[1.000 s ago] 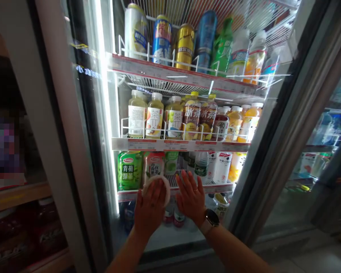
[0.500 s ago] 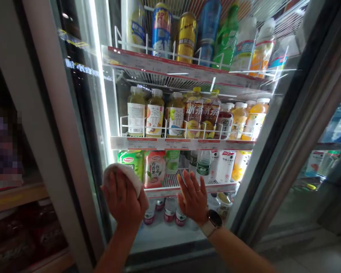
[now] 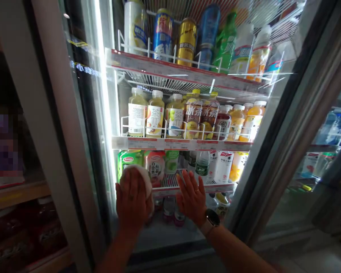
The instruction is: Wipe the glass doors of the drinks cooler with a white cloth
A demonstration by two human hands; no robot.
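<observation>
One crumpled white cloth [image 3: 139,176], under left hand [image 3: 132,201], against glass fridge door [image 3: 96,113]

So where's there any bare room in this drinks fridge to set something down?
The main bare patch is the pale fridge floor, between the left hand with its white cloth and the right hand. The glass door's bottom frame and the small bottles under the lowest shelf border it. It's crowded above: the upper shelves hold tightly packed cans and tea bottles.
</observation>
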